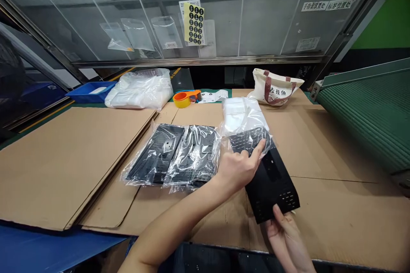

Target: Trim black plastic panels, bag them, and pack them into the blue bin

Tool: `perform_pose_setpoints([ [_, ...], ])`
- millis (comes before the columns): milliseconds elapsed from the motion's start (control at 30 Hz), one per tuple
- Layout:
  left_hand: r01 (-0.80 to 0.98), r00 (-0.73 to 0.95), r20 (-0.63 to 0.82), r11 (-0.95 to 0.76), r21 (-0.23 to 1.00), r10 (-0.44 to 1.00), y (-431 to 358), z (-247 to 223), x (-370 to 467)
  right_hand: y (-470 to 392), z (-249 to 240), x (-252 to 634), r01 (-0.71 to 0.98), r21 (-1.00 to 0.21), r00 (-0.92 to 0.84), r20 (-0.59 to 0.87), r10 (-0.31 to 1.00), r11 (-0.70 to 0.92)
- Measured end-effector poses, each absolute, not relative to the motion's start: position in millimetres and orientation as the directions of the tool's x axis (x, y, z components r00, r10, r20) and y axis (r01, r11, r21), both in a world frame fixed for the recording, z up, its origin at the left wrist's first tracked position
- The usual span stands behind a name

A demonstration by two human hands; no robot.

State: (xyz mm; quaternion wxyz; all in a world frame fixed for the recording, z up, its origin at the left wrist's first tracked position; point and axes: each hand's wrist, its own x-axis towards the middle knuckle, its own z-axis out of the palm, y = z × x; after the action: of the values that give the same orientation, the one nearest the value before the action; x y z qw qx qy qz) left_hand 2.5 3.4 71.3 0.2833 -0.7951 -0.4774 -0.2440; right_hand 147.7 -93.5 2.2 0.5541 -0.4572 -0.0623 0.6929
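A black perforated panel [272, 170] is tilted up off the table, its upper end inside a clear plastic bag [248, 137]. With thumb on top and fingers beneath, my right hand [285, 232] grips the panel's lower end. My left hand [238, 166] is at the bag's mouth, index finger stretched along the film over the panel and the other fingers curled round the bag's edge; its thumb is hidden. Left of my hands lie two bagged black panels, one [156, 153] slightly overlapped by the other [195, 153].
Behind the panel sits a stack of white bags [241, 113]. Farther back are a yellow-orange tape dispenser [184, 99], a plastic-wrapped bundle [141, 89], a blue tray [86, 93] and a cloth bag [277, 87]. Cardboard sheets [64, 158] lie left; a green conveyor [368, 111] stands right.
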Motion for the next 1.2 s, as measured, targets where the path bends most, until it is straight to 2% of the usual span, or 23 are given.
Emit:
perform_pose_setpoints([
  [167,0.910,0.405,0.640,-0.360,-0.208,0.653,3.9,74.1,-1.4,-95.6,-0.7,152.6,-0.547,-0.678,-0.151,-0.496,0.855,-0.490],
  [333,0.925,0.343,0.622,-0.368,-0.093,0.704,5.2,81.4,-10.0,-88.2,1.4,167.0,-0.385,-0.844,-0.014,-0.400,0.916,-0.375],
  [433,0.927,0.298,0.616,-0.374,-0.007,0.729,4.7,86.3,-13.8,-84.0,4.0,170.6,-0.320,-0.878,-0.025,-0.369,0.929,-0.357],
  [500,0.902,0.349,0.614,-0.432,-0.014,0.708,2.4,86.7,-13.5,-82.4,6.6,167.7,-0.394,-0.831,-0.042,-0.410,0.911,-0.392],
  [567,0.854,0.450,0.609,-0.514,-0.079,0.653,-2.1,84.3,-10.5,-81.7,8.8,161.2,-0.546,-0.738,-0.021,-0.462,0.887,-0.397],
  [667,0.809,0.534,0.612,-0.563,-0.170,0.583,-11.2,78.9,-3.5,-82.3,9.4,150.4,-0.710,-0.620,0.054,-0.519,0.853,-0.332],
  [733,0.812,0.533,0.631,-0.551,-0.193,0.564,-16.7,76.3,1.0,-83.0,8.8,146.3,-0.710,-0.627,0.068,-0.514,0.855,-0.320],
  [900,0.828,0.509,0.644,-0.528,-0.186,0.571,-25.3,72.5,10.7,-79.7,10.5,146.6,-0.615,-0.687,-0.042,-0.462,0.886,-0.388],
  [1067,0.803,0.552,0.586,-0.568,-0.182,0.593,-35.6,67.1,21.3,-74.8,11.4,139.2,-0.709,-0.667,0.137,-0.448,0.883,-0.229],
  [1200,0.783,0.570,0.570,-0.602,-0.157,0.592,-46.5,67.0,28.9,-79.3,8.2,130.4,-0.661,-0.682,-0.012,-0.406,0.914,-0.312],
])
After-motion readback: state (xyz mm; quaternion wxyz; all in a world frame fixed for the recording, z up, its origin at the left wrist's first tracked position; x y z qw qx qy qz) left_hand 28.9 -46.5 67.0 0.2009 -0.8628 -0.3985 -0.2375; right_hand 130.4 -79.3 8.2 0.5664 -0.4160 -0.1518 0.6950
